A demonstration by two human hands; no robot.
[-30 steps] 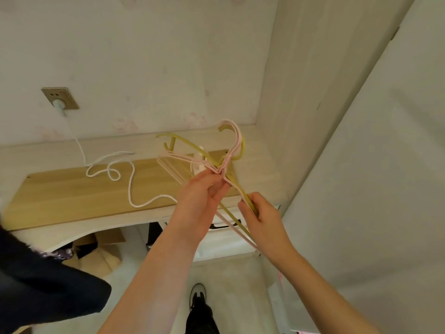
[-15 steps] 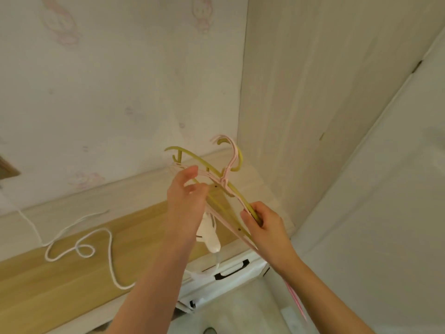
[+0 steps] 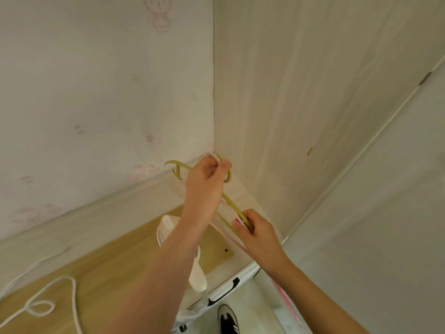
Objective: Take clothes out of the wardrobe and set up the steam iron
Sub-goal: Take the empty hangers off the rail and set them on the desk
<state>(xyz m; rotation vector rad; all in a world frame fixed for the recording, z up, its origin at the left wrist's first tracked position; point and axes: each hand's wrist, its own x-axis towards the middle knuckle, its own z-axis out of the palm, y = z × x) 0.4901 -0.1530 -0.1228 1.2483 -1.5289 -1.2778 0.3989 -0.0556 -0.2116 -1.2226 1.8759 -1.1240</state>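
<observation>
With newly raised left hand (image 3: 206, 180), grips hooks of thin green and pink plastic hangers (image 3: 232, 204) above white handheld steam iron (image 3: 198, 278); pinches shoulders with right hand (image 3: 255, 233); likely bundling them.

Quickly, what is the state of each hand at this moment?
Left hand: grips the hangers at their hooks.
Right hand: grips the same hangers lower down.

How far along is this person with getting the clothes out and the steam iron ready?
Looks done: the steam iron sits on the wooden board, a white cord trailing across it. In hand: the left hand grips the hooks, the right hand the arms, of bare hangers. Left: no clothes are in view, and the cord's plug is out of frame.
</observation>
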